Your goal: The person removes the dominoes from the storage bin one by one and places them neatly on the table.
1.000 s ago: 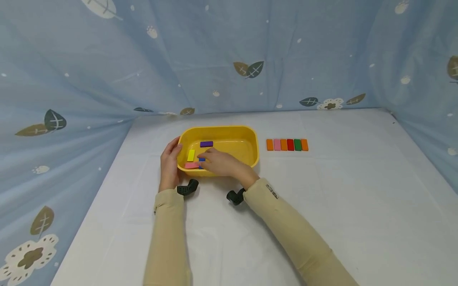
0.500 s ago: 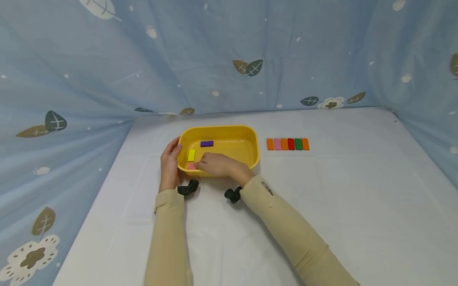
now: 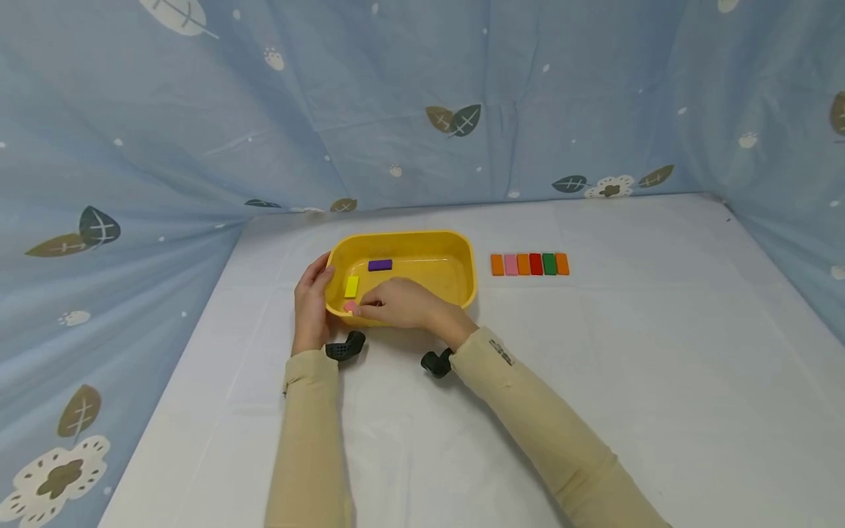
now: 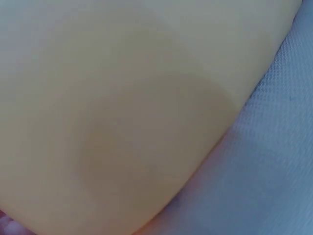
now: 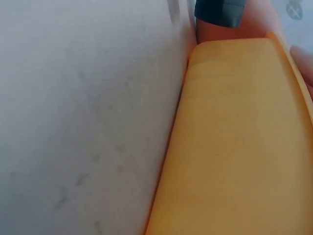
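Observation:
On the white table sits a yellow plastic tray (image 3: pixel 432 279). My left hand (image 3: pixel 309 304) holds its left end, thumb at the rim and fingers along the outer wall. Inside the tray's near-left corner, my right hand (image 3: pixel 409 302) has curled fingers and pinches a small pink block (image 3: pixel 350 306), which looks tilted. A yellow block (image 3: pixel 352 287) and a purple block (image 3: pixel 380 265) lie on the tray floor beyond. The right hand covers the spot where blue blocks were. Both wrist views show mostly the tray's outer wall (image 5: pixel 234 137), blurred in the left one.
Right of the tray, several small blocks stand in a side-by-side row, among them a red block (image 3: pixel 536 264) and a green block (image 3: pixel 549 264). A blue patterned cloth (image 3: pixel 370 95) hangs behind the white tabletop (image 3: pixel 627 352). Black wrist-camera mounts (image 3: pixel 346 346) jut inward.
The right hand's fingers have moved from over the blue blocks to the pink one and curled. The pink block has shifted and tipped. My left hand stays on the tray.

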`<state>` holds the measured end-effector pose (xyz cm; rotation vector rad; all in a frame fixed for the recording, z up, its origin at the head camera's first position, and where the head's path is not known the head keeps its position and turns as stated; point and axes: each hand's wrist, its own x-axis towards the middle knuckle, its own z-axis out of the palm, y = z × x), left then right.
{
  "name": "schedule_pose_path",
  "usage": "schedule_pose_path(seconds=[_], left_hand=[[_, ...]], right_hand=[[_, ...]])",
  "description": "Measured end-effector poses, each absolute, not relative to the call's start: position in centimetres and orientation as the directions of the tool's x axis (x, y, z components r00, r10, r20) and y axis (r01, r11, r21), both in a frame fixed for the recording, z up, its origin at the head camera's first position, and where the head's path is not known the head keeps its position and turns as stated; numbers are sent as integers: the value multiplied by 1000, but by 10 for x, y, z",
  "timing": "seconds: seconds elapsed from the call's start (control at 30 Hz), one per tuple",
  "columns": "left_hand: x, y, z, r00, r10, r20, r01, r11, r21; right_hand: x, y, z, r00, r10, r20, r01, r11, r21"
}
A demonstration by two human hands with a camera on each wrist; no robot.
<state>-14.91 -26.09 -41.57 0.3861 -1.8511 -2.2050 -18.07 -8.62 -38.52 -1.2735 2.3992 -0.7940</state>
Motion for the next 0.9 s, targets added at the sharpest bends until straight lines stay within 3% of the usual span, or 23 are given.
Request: schedule_pose_path(seconds=[0.17, 0.5, 0.67, 0.9], left_hand=[[-146, -257, -410, -937, -346, -49, -1, -137, 991], [-153, -264, -422, -930, -363, -61, -7, -147, 989], [-154, -264, -423, -928, -367, -66, -11, -149, 989], [-155, -264, -427, -925, -375, -56, -2, -142, 990]], right_hand=[[-178, -82, -383, -545, -832, 104, -737, 416, -533], [-173, -67, -377, -523, -839, 148, -812, 438, -386], [-173, -51, -371, -560, -804, 198, -801, 466, -376], [-176, -20, -368, -636, -732, 245, -743, 495, -451]])
